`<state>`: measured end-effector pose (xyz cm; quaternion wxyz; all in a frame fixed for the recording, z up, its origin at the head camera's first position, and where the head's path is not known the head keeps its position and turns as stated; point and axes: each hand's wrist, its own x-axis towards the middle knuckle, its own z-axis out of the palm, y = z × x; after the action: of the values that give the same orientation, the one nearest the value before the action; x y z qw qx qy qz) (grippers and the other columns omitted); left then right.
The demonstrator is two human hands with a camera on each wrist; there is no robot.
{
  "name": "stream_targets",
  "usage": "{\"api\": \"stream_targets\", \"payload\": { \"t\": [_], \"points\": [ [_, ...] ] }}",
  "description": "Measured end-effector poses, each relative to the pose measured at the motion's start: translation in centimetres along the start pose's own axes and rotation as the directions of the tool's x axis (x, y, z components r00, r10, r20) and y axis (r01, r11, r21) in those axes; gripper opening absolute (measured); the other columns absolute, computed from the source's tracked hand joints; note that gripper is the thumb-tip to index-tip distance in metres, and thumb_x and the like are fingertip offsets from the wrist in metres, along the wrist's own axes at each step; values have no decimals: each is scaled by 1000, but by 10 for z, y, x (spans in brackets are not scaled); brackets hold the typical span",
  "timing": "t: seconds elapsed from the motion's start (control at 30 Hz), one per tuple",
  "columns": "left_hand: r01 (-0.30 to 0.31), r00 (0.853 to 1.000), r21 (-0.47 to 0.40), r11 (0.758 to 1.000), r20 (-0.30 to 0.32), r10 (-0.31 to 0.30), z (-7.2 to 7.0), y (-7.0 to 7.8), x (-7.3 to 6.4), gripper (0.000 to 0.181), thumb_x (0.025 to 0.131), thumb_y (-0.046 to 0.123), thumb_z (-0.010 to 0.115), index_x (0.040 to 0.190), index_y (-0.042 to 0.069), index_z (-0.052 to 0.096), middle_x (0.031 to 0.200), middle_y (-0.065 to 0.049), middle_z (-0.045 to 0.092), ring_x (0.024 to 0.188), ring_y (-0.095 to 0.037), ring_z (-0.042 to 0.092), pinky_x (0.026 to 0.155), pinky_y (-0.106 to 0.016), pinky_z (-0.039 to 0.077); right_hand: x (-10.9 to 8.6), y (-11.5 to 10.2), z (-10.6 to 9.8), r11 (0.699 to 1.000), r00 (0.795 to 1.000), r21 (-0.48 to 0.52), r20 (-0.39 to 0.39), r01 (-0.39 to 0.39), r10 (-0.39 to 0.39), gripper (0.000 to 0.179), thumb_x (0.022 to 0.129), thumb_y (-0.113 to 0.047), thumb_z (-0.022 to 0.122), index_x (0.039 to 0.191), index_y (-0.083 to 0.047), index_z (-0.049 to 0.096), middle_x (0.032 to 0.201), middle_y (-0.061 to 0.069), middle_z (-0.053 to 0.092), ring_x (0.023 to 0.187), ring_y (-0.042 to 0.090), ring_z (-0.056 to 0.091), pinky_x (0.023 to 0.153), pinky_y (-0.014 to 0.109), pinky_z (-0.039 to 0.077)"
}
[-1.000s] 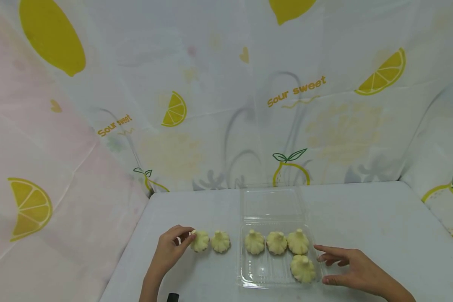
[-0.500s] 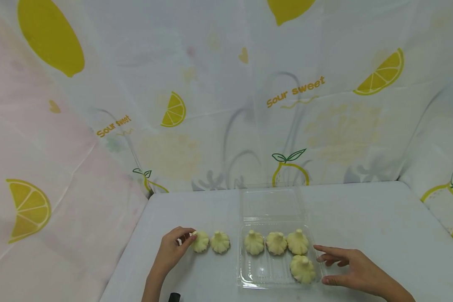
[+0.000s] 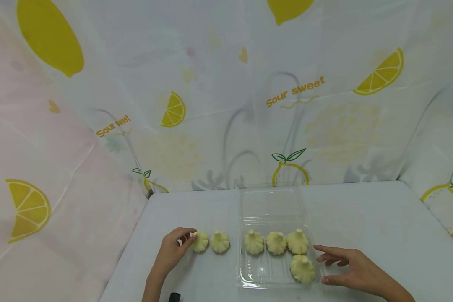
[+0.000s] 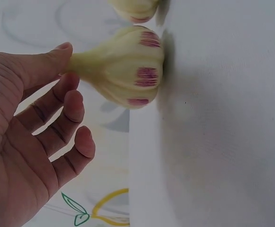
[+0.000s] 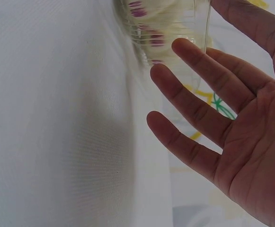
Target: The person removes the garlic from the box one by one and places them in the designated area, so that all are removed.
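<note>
With thumb and forefinger, my left hand [image 3: 172,248] pinches the stem of a garlic bulb [image 4: 123,68], pale with purple streaks. That bulb is the leftmost one on the table, its base at the surface. A second garlic bulb [image 3: 220,242] sits just right of it. Several more bulbs stand inside a clear plastic clamshell container [image 3: 264,286], three along the back and one garlic bulb [image 3: 303,269] at front right. My right hand [image 3: 352,268] is beside the container's right wall, fingers spread and loosely extended; whether the fingertips touch the wall I cannot tell.
The container's clear lid [image 3: 272,204] lies folded back behind it. A small black object [image 3: 174,297] shows at the front edge of the view. A white table [image 3: 370,222] meets a lemon-print cloth [image 3: 219,138] at the back and sides.
My left hand and forearm have shifted very slightly to the right, still at the same bulb. My right hand, the container and the other bulbs look unmoved.
</note>
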<state>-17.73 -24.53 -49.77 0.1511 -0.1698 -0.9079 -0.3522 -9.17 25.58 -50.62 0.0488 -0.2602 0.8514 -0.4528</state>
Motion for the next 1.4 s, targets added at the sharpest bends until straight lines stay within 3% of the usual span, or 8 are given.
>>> {"api": "stream_targets", "payload": {
  "t": [0.23, 0.57, 0.83, 1.07, 1.4],
  "points": [
    [-8, 1000, 23, 1000, 1, 8, -2, 4, -2, 22, 79, 8, 83, 99, 13, 75, 75, 15, 55, 65, -3, 52, 56, -22, 46, 0, 1, -1, 1000, 1000, -8, 12, -16, 16, 66, 84, -27, 80, 142, -11, 54, 110, 1, 71, 92, 7, 66, 67, 29, 54],
    [-67, 998, 32, 997, -11, 67, -8, 14, -3, 24, 77, 7, 84, 99, 11, 75, 74, 16, 54, 64, -1, 50, 55, -22, 46, 0, 1, 0, 1000, 1000, -6, 7, -7, 8, 66, 83, -26, 81, 142, -11, 54, 110, 2, 71, 91, 7, 66, 67, 29, 54],
    [-63, 998, 21, 998, 4, 63, -11, 24, -2, 23, 78, 7, 83, 99, 12, 75, 74, 19, 53, 64, -1, 50, 55, -22, 47, 0, 1, 0, 1000, 1000, -5, 11, -8, 8, 66, 84, -26, 81, 142, -11, 53, 110, 2, 71, 91, 7, 66, 67, 29, 54],
    [-117, 993, 26, 993, 4, 117, -11, 30, -2, 23, 78, 7, 83, 99, 12, 75, 75, 20, 53, 63, 0, 48, 53, -20, 46, 0, -1, -1, 1000, 1000, -9, 8, 13, -13, 66, 84, -24, 80, 143, -11, 53, 110, 3, 71, 91, 7, 66, 67, 29, 54],
    [-137, 990, -42, 990, 34, 138, -5, 48, -3, 27, 79, 6, 83, 99, 21, 73, 74, 19, 53, 63, -1, 50, 52, -20, 45, 1, 0, -1, 999, 1000, -33, 19, 23, -22, 66, 85, -25, 80, 143, -12, 52, 111, 2, 71, 92, 7, 66, 67, 30, 54]
  ]
}}
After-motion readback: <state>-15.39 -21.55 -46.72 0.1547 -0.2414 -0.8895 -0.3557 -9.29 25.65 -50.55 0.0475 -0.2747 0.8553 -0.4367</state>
